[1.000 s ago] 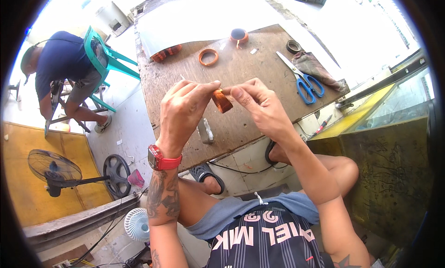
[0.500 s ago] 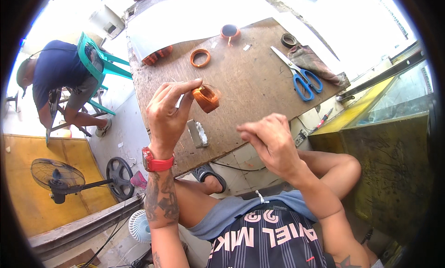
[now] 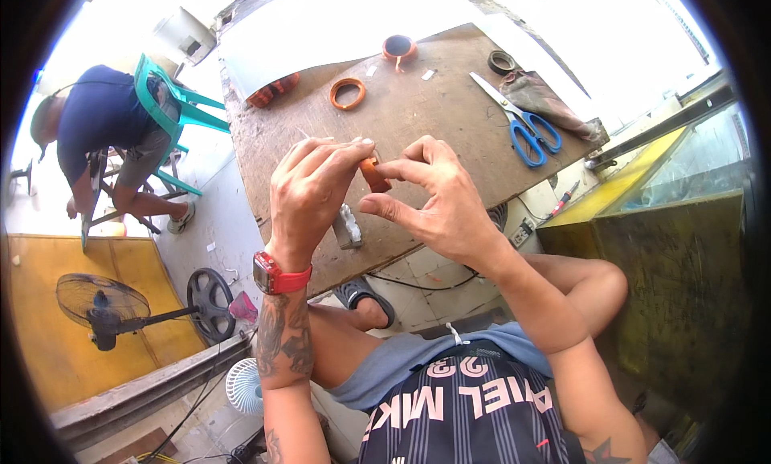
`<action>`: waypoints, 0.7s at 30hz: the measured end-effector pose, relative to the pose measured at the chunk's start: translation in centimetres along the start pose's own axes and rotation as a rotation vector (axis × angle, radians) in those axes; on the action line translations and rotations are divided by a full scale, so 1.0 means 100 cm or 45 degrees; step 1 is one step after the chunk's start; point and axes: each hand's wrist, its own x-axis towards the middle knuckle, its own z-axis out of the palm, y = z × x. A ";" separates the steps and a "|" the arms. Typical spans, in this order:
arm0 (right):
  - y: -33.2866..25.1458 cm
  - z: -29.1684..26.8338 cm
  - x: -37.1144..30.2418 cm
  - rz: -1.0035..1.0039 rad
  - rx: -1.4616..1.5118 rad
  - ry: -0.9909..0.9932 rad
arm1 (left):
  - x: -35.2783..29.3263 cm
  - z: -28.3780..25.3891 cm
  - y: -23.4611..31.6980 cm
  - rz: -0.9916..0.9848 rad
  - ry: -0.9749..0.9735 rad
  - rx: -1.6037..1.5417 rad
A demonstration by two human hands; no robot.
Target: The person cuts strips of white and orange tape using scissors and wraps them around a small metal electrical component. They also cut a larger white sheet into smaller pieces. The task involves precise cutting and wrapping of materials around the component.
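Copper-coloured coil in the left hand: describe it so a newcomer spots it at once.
At the brown wooden tabletop, find the left hand, whose wrist wears a red watch. The copper-coloured coil is pinched in that hand, close to the right hand. Unlike the orange ring and the dark-centred orange piece resting farther back on the tabletop, it is held up off the wood.

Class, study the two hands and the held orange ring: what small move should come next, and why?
Probably the right hand should close its thumb toward its index finger, pinching the held orange ring. The left hand has the ring by its upper edge; the right index fingertip is at the ring's side, but the thumb is apart.
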 end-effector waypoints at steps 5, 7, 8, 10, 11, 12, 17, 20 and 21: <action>0.004 0.006 0.005 0.267 0.218 -0.115 | -0.001 0.001 0.002 -0.121 -0.014 -0.084; 0.005 0.004 0.005 0.432 0.492 -0.215 | -0.001 -0.001 0.004 -0.234 -0.021 -0.194; 0.005 0.003 0.004 0.431 0.532 -0.243 | -0.002 -0.003 0.004 -0.275 -0.038 -0.231; 0.007 0.002 0.002 0.398 0.626 -0.279 | -0.002 -0.007 0.005 -0.332 -0.070 -0.284; 0.008 0.003 0.001 0.366 0.569 -0.264 | -0.002 -0.007 0.005 -0.349 -0.081 -0.299; 0.009 0.004 -0.001 0.297 0.524 -0.237 | -0.003 -0.008 0.004 -0.366 -0.091 -0.314; 0.013 0.006 -0.006 0.127 0.384 -0.183 | -0.004 -0.008 -0.002 -0.419 -0.050 -0.428; 0.014 0.010 -0.007 0.271 0.615 -0.214 | -0.006 -0.006 -0.001 -0.461 -0.046 -0.376; 0.015 0.012 -0.005 0.361 0.706 -0.211 | -0.005 -0.006 0.000 -0.466 -0.037 -0.353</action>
